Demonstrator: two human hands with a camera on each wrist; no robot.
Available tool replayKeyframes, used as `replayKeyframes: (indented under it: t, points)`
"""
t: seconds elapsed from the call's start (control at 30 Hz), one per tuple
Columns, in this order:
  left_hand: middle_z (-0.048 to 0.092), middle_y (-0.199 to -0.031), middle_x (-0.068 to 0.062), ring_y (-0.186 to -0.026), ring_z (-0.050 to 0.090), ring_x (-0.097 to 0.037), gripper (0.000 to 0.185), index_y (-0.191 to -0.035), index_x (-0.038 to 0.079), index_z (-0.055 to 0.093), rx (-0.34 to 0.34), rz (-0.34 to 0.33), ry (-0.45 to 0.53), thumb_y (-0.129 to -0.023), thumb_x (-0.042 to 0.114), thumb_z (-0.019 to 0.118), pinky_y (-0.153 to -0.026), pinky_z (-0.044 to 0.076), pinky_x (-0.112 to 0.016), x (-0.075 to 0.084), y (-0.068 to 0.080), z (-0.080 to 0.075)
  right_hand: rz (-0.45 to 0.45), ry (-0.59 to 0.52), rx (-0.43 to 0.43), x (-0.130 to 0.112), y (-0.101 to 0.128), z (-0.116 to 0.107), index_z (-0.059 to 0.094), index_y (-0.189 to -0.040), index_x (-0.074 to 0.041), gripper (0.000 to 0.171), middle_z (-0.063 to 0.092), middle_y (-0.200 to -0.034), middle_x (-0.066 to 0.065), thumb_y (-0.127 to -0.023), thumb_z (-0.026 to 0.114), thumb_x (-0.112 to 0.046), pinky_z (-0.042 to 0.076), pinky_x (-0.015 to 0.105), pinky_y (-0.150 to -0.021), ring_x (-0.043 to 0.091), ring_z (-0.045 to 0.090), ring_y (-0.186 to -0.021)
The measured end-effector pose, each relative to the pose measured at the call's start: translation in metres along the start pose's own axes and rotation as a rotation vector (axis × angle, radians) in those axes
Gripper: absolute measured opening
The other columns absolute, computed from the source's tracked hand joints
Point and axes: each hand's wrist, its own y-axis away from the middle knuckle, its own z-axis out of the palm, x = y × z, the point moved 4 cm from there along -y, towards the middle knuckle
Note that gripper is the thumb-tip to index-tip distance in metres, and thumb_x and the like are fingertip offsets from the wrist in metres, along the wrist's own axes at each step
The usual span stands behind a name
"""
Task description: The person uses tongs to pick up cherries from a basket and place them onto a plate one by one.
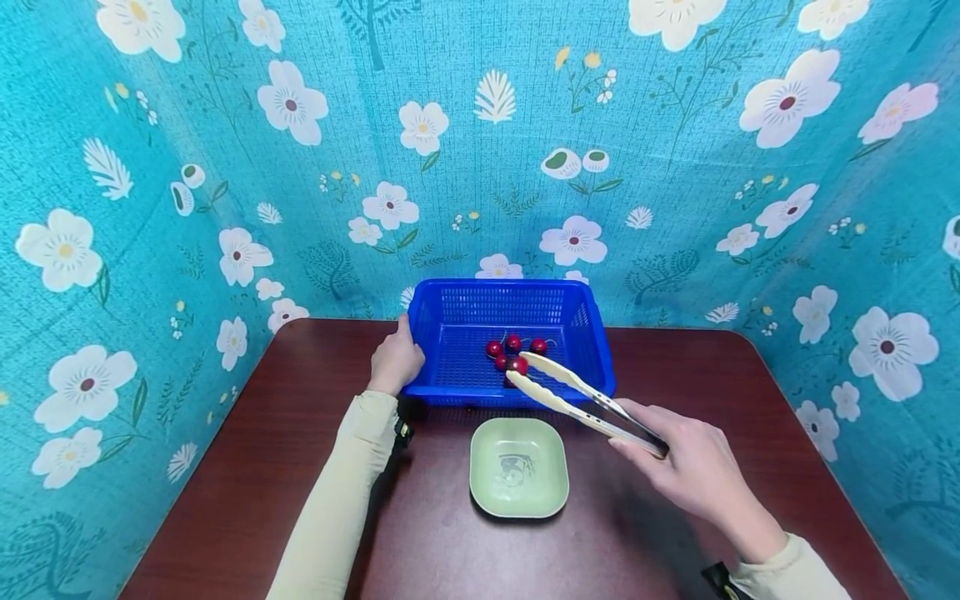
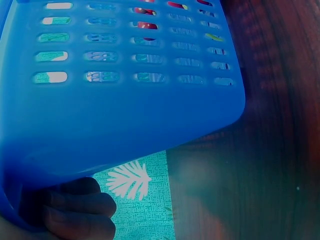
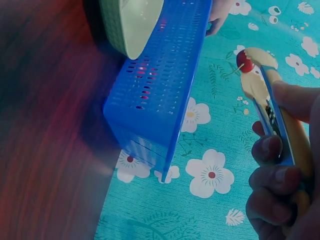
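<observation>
Right hand (image 1: 693,467) grips cream tongs (image 1: 577,398), fingers curled round handles; tong tips pinch red cherry (image 1: 518,364) over near part of blue basket (image 1: 450,379). Three more cherries (image 1: 513,342) lie inside basket. Left hand (image 1: 395,360) grasps basket's left rim. Green plate (image 1: 518,467) sits on brown table (image 1: 247,467), just before basket.

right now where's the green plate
In the head view the green plate sits mid-table, just in front of the blue basket, between the two arms.

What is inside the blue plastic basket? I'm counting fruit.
Inside the blue plastic basket lie about four red cherries; cream tongs pinch one. Any others beneath are hidden.
</observation>
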Motion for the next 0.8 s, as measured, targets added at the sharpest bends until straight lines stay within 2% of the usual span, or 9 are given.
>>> replayKeyframes:
  t: [0.17,0.37,0.43,0.67,0.8]
  points:
    - [0.072,-0.096,-0.022,-0.070,0.067,-0.033,0.072,-0.165,0.004,0.017,0.002,0.001,0.004,-0.103,0.017,0.050,-0.062,0.053,-0.049,0.000,-0.001,0.001,-0.024,0.004,-0.017,-0.002,0.008,-0.001,0.074,-0.130,-0.021,0.054,0.079,-0.106,-0.002,-0.079,0.088,-0.035,0.053,0.036,-0.061,0.013,0.072,-0.077]
    - [0.072,-0.097,-0.022,-0.070,0.067,-0.033,0.072,-0.165,0.005,0.017,0.006,0.000,0.000,-0.103,0.018,0.050,-0.063,0.054,-0.049,-0.001,-0.001,0.000,-0.002,-0.014,-0.074,0.001,0.015,0.002,0.074,-0.130,-0.022,0.053,0.079,-0.108,-0.003,-0.081,0.088,-0.038,0.058,0.041,-0.068,0.014,0.074,-0.083]
    - [0.072,-0.097,-0.022,-0.070,0.067,-0.033,0.072,-0.165,0.005,0.017,0.006,-0.001,-0.001,-0.103,0.017,0.050,-0.063,0.053,-0.049,-0.001,-0.001,-0.001,0.005,-0.022,-0.090,0.002,0.017,0.004,0.074,-0.130,-0.023,0.053,0.079,-0.107,-0.005,-0.081,0.087,-0.040,0.058,0.039,-0.067,0.011,0.073,-0.082]
    - [0.072,-0.099,-0.022,-0.071,0.067,-0.032,0.072,-0.166,0.005,0.016,-0.011,-0.006,0.001,-0.103,0.018,0.050,-0.061,0.053,-0.047,0.000,0.000,0.000,-0.016,-0.052,-0.123,0.006,0.022,0.011,0.074,-0.129,-0.029,0.050,0.077,-0.102,-0.011,-0.082,0.087,-0.040,0.046,0.027,-0.059,-0.003,0.055,-0.070]
    - [0.073,-0.102,-0.022,-0.074,0.069,-0.034,0.071,-0.165,0.005,0.018,0.004,-0.002,0.003,-0.104,0.018,0.050,-0.064,0.054,-0.049,0.001,0.001,-0.001,-0.044,-0.055,-0.118,0.007,0.024,0.014,0.074,-0.128,-0.028,0.050,0.076,-0.099,-0.014,-0.081,0.088,-0.039,0.046,0.026,-0.058,-0.005,0.054,-0.069]
